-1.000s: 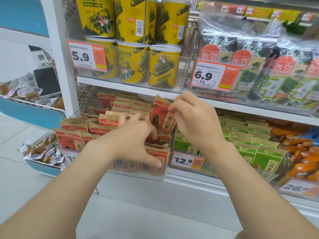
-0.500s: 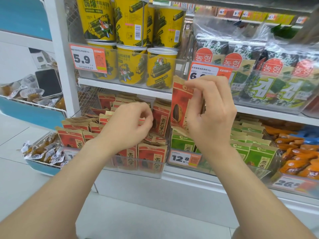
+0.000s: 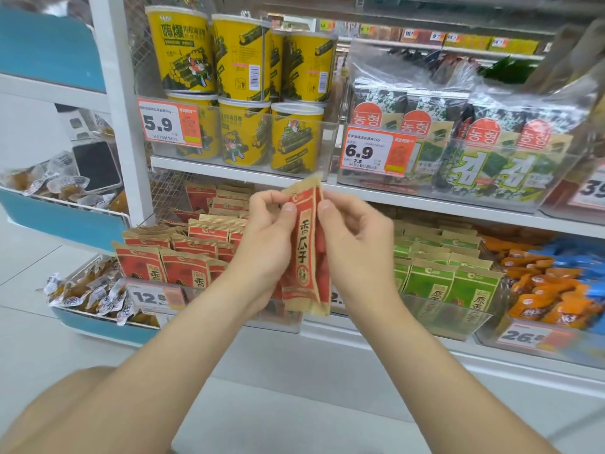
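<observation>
A red and tan seed packet stands upright and edge-on in front of the shelf, clear of the bins. My left hand holds its left side, thumb on the upper part. My right hand grips its right side, thumb near the top. Behind and to the left, more red packets of the same kind stand in rows in a clear bin on the lower shelf.
Green packets fill the bin to the right, then orange and blue bags. Yellow tubs and seaweed packs sit on the shelf above. A blue wire rack of wrapped snacks stands at the left.
My right hand pulled one red packet out of the bin and raised it. My left hand left the bin and took hold of the packet's other side.
</observation>
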`<state>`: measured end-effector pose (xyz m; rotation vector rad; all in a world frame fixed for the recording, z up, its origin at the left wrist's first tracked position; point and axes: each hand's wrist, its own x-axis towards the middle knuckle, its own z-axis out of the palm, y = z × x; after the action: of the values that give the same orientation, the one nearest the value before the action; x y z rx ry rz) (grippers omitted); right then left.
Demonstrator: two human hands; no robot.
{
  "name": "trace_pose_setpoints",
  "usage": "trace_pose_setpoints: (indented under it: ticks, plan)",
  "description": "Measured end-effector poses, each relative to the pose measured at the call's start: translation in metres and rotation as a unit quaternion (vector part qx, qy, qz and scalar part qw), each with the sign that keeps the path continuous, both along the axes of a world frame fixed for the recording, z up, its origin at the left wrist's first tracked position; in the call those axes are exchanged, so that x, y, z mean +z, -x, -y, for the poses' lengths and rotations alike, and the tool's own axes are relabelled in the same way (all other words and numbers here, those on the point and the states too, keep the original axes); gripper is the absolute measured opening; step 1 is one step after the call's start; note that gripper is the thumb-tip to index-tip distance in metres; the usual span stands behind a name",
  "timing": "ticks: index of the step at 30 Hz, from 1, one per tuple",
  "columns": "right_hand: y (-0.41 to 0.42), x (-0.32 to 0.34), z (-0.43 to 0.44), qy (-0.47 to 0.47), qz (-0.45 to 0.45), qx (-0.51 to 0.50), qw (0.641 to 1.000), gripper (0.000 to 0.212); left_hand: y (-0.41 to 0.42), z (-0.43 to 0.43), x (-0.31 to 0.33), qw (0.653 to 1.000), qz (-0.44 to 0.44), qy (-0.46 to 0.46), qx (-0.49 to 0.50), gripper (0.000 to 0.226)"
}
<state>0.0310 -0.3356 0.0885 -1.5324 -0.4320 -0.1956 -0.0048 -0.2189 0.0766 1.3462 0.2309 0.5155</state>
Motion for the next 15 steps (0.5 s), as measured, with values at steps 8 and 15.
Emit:
trace_pose_setpoints:
  ticks: [8, 15]
  plan:
    - [0.002, 0.003, 0.006, 0.083, -0.054, 0.071, 0.993, 0.021, 0.010, 0.021, 0.005, 0.995, -0.006, 0.091, -0.034, 0.035]
    - [0.012, -0.004, 0.005, 0.026, -0.161, 0.118, 0.980, 0.022, 0.020, 0.020, 0.002, 0.999, -0.017, -0.021, -0.024, 0.035]
